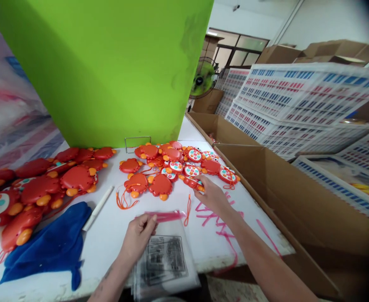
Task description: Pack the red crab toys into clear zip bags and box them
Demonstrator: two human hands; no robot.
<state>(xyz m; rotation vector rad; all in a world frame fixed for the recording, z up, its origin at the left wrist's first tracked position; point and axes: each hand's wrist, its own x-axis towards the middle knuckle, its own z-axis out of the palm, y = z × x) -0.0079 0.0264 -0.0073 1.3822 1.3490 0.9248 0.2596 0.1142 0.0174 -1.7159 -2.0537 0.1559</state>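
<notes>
Crab-shaped toys (168,167): orange-red plastic, lying in 2 heaps on a white tabletop (115,228). This heap lies directly ahead of the hands, some toys showing dotted faces and others plain backs. The second heap (39,188) lies further left, cut off by the frame edge.

Right hand (212,197): fingertips (200,181) on a toy at the front of the nearer heap. The fingers cover the contact, so a grip cannot be told from a touch.

Left hand (137,239): narrow pinch, closed on a pink film strip (167,216) that extends sideways from the fingers, above the bags.

Clear plastic bags (163,268): flat stack at the near table edge, directly under the left hand, so the strip lies over it. Printed panel too blurred to read; the lower end is cut off.

Orange cords (126,202): loose loops trailing from toys.

Nearby on tabletop: blue cloth (45,247); white stick (98,208); wire stand (137,143), against a green panel (99,71).

Right of table: cardboard box (297,205), open, its interior shadowed; printed white sheets (307,96), stacked behind it.

Background: standing fan (200,79).
</notes>
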